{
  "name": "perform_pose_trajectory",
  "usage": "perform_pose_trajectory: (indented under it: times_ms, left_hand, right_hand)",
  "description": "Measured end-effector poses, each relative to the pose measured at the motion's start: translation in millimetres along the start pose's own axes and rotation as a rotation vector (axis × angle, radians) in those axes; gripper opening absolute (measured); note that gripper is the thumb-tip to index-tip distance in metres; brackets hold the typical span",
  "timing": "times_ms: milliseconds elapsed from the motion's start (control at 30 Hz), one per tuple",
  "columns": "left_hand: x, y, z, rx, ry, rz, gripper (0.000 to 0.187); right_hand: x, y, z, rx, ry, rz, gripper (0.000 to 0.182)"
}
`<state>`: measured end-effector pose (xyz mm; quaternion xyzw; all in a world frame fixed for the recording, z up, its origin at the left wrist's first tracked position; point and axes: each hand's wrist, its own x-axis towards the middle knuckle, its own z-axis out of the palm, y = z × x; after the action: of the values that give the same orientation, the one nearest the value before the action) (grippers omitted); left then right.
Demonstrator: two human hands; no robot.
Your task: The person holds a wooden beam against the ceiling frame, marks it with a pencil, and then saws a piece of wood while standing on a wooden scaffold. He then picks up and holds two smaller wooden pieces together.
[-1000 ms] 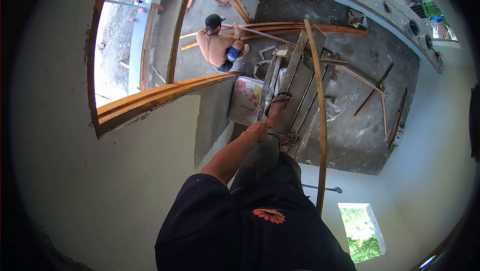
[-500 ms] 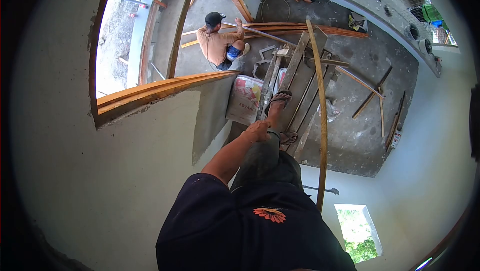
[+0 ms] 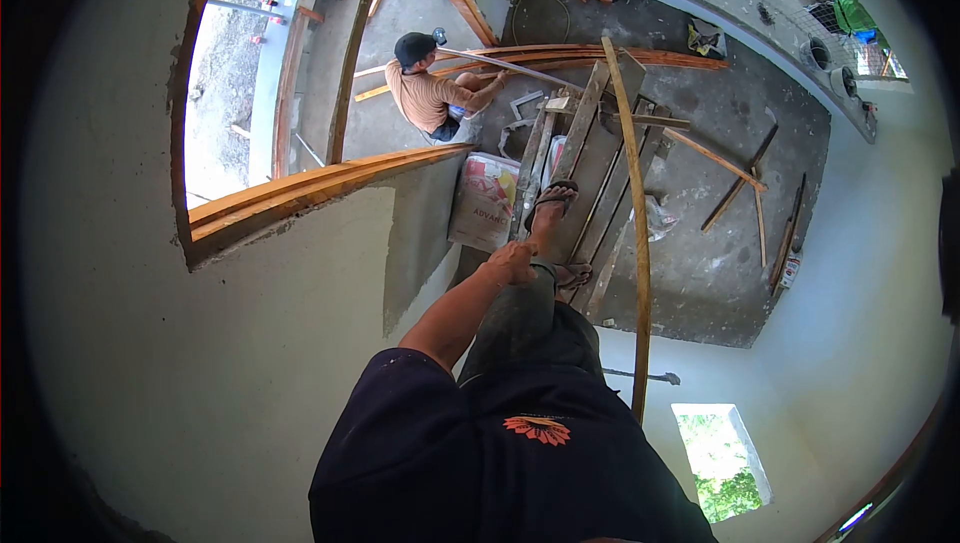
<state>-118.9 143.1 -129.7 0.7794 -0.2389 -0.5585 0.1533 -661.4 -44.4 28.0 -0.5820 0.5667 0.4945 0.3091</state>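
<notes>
My left hand [image 3: 513,263] is at the knee of my dark trouser leg [image 3: 520,318], with its fingers curled against the cloth near the hem. The fingertips are partly hidden, but they look closed on the fabric. My right hand is out of view. Below, my feet in dark flip-flops [image 3: 557,199] stand on a platform of wooden planks [image 3: 592,183]. A long wooden pole [image 3: 637,203] rises past my right side. Just left of the planks stands a printed bag or box [image 3: 485,203].
A co-worker [image 3: 425,93] in a cap sits on the floor by long timber strips [image 3: 640,58] and a metal bar [image 3: 500,64]. A wood-framed opening [image 3: 330,183] cuts the left wall. Loose sticks [image 3: 740,183] lie at right; a small window [image 3: 722,463] is lower right.
The co-worker's raised hand has come down and forward, and their head has turned and shifted left. My left hand stays at the knee. The whole view has shifted slightly.
</notes>
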Motion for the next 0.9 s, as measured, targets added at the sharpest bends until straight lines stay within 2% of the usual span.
perform_pose_trajectory:
  times_ms: [300,500,633,733,833,900]
  left_hand:
    - [4,7,-15,0.02,-0.024,-0.03,0.055]
    - [17,33,-9,0.015,-0.025,0.049,0.055]
    - [43,65,21,-0.038,-0.098,0.097,0.052]
    - [28,155,10,-0.215,-0.239,-0.025,0.06]
    - [97,141,113,-0.358,-0.188,-0.093,0.071]
    - [95,165,127,-0.519,-0.175,-0.128,0.078]
  right_hand:
    - [-15,-18,-3,0.051,0.013,0.0,0.066]
    - [-59,-69,-20,0.121,0.114,0.076,0.068]
    - [-62,-71,-17,0.1,0.137,0.078,0.066]
    - [-74,-81,-13,0.041,0.227,0.173,0.059]
    - [-73,-69,9,0.003,0.443,0.087,0.052]
    - [-78,-70,16,-0.066,0.531,0.051,0.049]
